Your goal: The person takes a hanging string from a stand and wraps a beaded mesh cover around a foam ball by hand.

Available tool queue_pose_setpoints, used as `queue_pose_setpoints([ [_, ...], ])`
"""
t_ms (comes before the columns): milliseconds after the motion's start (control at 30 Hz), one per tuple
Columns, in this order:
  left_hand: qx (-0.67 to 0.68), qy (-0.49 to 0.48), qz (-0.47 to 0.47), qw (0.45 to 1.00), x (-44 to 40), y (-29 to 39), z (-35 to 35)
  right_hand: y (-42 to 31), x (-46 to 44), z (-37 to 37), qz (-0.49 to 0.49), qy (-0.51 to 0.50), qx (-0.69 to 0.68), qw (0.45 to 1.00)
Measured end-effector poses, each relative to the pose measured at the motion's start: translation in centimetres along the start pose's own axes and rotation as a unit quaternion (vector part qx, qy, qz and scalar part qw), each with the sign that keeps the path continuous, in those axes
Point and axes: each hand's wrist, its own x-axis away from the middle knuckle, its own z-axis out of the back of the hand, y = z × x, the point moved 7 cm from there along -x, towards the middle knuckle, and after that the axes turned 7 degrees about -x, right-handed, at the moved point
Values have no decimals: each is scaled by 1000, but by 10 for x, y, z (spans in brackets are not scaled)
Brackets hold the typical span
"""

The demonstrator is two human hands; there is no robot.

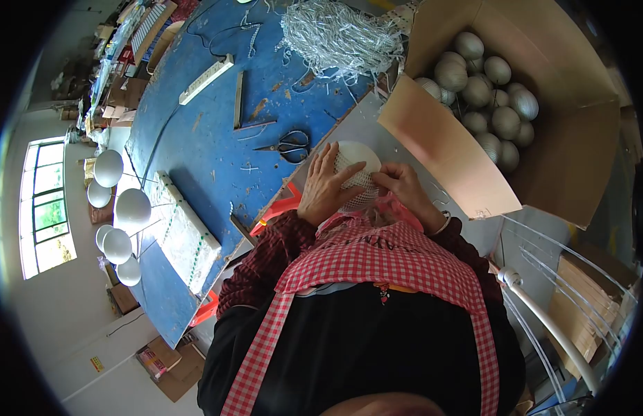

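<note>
A white ball [357, 154], partly wrapped in a silvery beaded mesh [360, 193], rests close against the front of the checked apron. My left hand [325, 184] lies along its left side, fingers spread, with the thumb across the top. On the right, my right hand [403, 186] has its thumb and fingers pinched together at the edge of the mesh. The lower part of the ball is hidden by the mesh and apron.
A cardboard box [446, 149] with several wrapped balls stands right. The blue table [217, 139] bears scissors [292, 147], a power strip [206, 79], silvery strands [335, 38] and a white block [186, 232] holding several white balls on rods. A curved white pole [554, 331] is at lower right.
</note>
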Motion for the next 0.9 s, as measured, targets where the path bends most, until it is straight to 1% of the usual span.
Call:
queue_pose_setpoints([
  [233, 14, 6, -39, 999, 3, -2, -1, 6, -3, 0, -4, -5, 5, 1000],
  [400, 11, 4, -40, 999, 4, 2, 2, 10, -6, 4, -5, 17, 6, 1000],
  [500, 52, 15, -21, 998, 3, 0, 3, 10, -5, 4, -4, 27, 1, 1000],
  [633, 26, 23, -47, 998, 6, 0, 3, 2, -1, 0, 8, 30, 7, 999],
  [733, 31, 26, -47, 998, 6, 0, 4, 2, -1, 1, 22, 30, -3, 999],
  [800, 36, 26, -48, 998, 7, -1, 4, 6, -3, 1, 13, 33, 3, 999],
  [900, 7, 21, -63, 998, 7, -5, 1, 10, -6, 1, -1, 37, 15, 999],
])
